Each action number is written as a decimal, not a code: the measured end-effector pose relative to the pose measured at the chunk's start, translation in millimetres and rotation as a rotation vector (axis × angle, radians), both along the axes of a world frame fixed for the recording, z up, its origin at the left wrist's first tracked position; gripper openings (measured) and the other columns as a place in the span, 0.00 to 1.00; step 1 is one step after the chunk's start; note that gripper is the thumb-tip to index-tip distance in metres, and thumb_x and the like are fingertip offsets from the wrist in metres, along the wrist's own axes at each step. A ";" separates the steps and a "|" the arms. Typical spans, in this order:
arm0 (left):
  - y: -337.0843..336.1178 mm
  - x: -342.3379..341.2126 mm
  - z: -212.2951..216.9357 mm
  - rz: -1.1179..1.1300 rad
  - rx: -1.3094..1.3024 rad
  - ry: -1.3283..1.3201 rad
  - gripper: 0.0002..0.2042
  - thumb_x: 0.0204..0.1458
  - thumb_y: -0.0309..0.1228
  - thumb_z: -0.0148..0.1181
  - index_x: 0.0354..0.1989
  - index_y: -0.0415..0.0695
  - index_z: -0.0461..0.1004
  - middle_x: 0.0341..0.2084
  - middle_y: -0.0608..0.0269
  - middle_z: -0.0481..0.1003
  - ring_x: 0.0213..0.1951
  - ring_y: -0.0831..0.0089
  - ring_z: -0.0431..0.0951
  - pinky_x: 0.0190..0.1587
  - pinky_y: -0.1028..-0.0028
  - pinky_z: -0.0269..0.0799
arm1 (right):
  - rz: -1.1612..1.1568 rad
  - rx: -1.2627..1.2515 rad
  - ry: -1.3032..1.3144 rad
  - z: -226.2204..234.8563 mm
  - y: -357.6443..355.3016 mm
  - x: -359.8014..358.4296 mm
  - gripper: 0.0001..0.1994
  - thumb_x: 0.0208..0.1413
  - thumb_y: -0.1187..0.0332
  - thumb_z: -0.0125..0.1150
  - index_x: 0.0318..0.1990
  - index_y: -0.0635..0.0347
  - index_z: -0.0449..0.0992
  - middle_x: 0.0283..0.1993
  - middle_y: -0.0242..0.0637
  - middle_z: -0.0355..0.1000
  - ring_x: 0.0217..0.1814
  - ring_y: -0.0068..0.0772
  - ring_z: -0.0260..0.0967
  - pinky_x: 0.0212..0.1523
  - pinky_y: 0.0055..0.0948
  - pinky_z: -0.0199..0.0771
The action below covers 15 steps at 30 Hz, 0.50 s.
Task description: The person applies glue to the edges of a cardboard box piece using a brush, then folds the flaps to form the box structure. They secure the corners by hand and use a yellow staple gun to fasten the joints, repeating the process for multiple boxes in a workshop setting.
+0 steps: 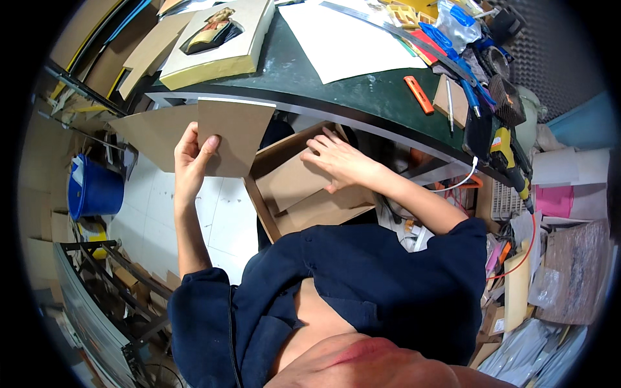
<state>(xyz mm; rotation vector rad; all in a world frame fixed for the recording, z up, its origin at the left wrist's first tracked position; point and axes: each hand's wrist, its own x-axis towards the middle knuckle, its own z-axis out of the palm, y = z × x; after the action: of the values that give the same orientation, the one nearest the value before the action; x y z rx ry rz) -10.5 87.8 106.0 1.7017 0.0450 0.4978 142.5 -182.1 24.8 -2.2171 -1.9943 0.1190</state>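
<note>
Currently pinching brown cardboard [239,139] upright between thumb and fingers of the left hand [193,155], just left of a lidless brown box [261,208]. Spreading the right hand [339,160] wide over the box, toward its far end; cannot tell whether touching the inside. Working at the front edge of a dark green table [381,97] bearing white paper [330,45], an orange cutter [419,95] and a pale block [249,26], with a blue bucket [97,187] farther left.

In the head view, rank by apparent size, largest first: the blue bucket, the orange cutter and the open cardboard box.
1. Open cardboard box
2. Blue bucket
3. Orange cutter
Apparent size only; the bucket looks farther away.
</note>
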 end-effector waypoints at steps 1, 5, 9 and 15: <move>-0.1 2.3 2.8 0.001 0.006 -0.021 0.08 0.58 0.30 0.58 0.41 0.42 0.70 0.30 0.74 0.69 0.33 0.87 0.66 0.38 0.85 0.62 | 0.036 0.030 0.009 10.1 -3.5 -0.6 0.41 0.28 0.58 0.76 0.55 0.59 0.64 0.52 0.48 0.62 0.61 0.51 0.58 0.69 0.53 0.47; 11.5 8.3 21.3 0.012 0.049 -0.137 0.07 0.57 0.29 0.58 0.41 0.42 0.70 0.32 0.73 0.71 0.36 0.85 0.68 0.42 0.83 0.62 | -0.021 0.048 0.161 63.5 -31.2 -12.8 0.36 0.33 0.58 0.72 0.53 0.58 0.64 0.52 0.49 0.60 0.60 0.51 0.57 0.69 0.47 0.49; 27.3 10.0 55.7 0.121 0.147 -0.377 0.14 0.58 0.25 0.55 0.52 0.41 0.68 0.40 0.67 0.73 0.43 0.82 0.70 0.48 0.80 0.63 | -0.194 0.146 0.751 103.8 -72.8 -9.5 0.33 0.39 0.56 0.67 0.54 0.59 0.64 0.54 0.46 0.61 0.60 0.44 0.59 0.63 0.40 0.57; 9.4 70.4 109.6 -0.095 0.418 -0.434 0.18 0.55 0.27 0.59 0.54 0.39 0.70 0.40 0.60 0.76 0.42 0.75 0.76 0.45 0.76 0.70 | -0.607 0.672 1.313 110.8 -116.5 -21.9 0.31 0.58 0.53 0.51 0.60 0.71 0.58 0.53 0.47 0.67 0.56 0.33 0.65 0.56 0.30 0.64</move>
<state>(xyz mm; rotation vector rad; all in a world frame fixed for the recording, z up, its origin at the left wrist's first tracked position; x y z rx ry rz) 59.8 97.2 215.6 1.9502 -0.4812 0.8379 120.6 -298.6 135.6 -1.4624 -0.5148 0.5423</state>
